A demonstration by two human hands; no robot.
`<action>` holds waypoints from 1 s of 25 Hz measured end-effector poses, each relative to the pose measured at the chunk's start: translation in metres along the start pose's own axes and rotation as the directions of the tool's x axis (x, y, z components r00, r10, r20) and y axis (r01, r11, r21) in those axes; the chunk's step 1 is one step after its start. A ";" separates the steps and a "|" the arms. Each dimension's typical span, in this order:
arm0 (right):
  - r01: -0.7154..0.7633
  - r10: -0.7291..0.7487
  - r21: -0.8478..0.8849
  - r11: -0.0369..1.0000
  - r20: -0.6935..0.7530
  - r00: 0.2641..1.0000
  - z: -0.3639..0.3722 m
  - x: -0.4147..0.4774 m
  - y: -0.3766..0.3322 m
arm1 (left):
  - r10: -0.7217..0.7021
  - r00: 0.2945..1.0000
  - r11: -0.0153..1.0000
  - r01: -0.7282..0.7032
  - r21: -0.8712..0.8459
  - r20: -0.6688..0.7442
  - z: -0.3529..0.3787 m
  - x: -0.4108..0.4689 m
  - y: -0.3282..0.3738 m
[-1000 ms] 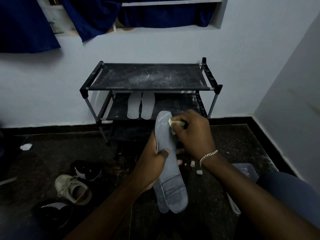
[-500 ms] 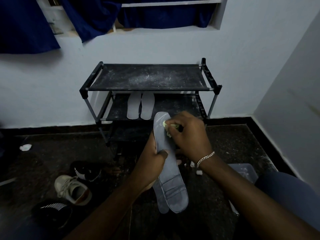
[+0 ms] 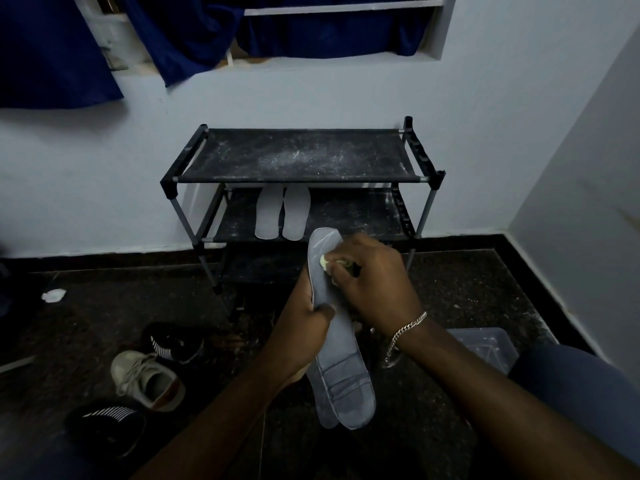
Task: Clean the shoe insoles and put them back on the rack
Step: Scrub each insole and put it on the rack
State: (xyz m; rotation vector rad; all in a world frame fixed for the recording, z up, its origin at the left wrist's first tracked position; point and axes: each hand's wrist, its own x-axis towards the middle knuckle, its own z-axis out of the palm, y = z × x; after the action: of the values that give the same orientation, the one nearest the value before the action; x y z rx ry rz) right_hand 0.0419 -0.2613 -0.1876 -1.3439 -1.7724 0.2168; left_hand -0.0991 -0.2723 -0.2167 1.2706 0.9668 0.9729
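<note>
Hands (image 3: 304, 327) (image 3: 377, 282) grip insole (image 3: 346, 386), wipe (image 3: 323, 262) before rack (image 3: 298, 155); sneakers (image 3: 145, 379) left.

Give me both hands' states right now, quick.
Left hand: closed, gripping the grey insole.
Right hand: closed, pinching a yellowish wad against that insole.

A worn off-white lace-up sneaker (image 3: 147, 379) (opening turned toward the camera) lies on the dark speckled stone floor (image 3: 104, 268), between two black striped knit shoes (image 3: 173, 342) (image 3: 107, 422). A crumpled white scrap (image 3: 53, 294) sits farther left, a clear plastic tub (image 3: 485, 348) at right. Dark blue curtains (image 3: 52, 50) hang above.
</note>
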 end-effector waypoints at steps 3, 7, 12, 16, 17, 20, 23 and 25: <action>-0.057 0.055 -0.014 0.998 -0.089 0.994 -0.006 0.009 0.008 | -0.050 0.997 0.998 0.052 -0.034 0.050 0.000 0.001 -0.006; 0.037 -0.037 0.021 0.999 0.000 0.999 0.002 0.001 -0.006 | 0.023 1.000 0.998 -0.023 0.066 0.000 -0.001 0.003 -0.003; -0.044 0.043 -0.012 0.999 -0.088 0.995 -0.004 0.008 0.005 | -0.033 0.998 0.999 0.034 -0.012 0.055 -0.002 0.001 -0.003; 0.026 -0.024 0.034 0.999 -0.041 0.999 0.003 0.002 -0.007 | 0.057 0.998 0.994 -0.058 0.087 0.019 0.001 0.003 -0.002; 0.034 -0.033 0.044 0.998 -0.017 0.999 0.004 -0.001 -0.008 | 0.077 0.997 0.991 -0.078 0.105 0.014 0.000 0.003 -0.003; -0.017 0.019 0.036 0.999 -0.071 0.997 -0.001 0.005 0.002 | 0.004 0.999 0.998 -0.006 0.059 0.046 -0.002 0.002 -0.006; -0.056 0.060 0.039 0.998 -0.131 0.990 -0.004 0.010 0.004 | -0.024 0.998 0.998 0.021 0.053 0.051 0.002 0.000 -0.003; -0.014 0.019 0.062 0.998 -0.070 0.997 0.002 0.004 -0.004 | 0.041 0.998 0.996 -0.044 0.079 0.044 0.002 0.001 -0.001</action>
State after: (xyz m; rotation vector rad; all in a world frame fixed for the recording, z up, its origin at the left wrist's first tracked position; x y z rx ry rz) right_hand 0.0378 -0.2587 -0.1837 -1.3069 -1.6835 0.2291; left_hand -0.0970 -0.2724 -0.2181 1.3783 0.9571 0.9439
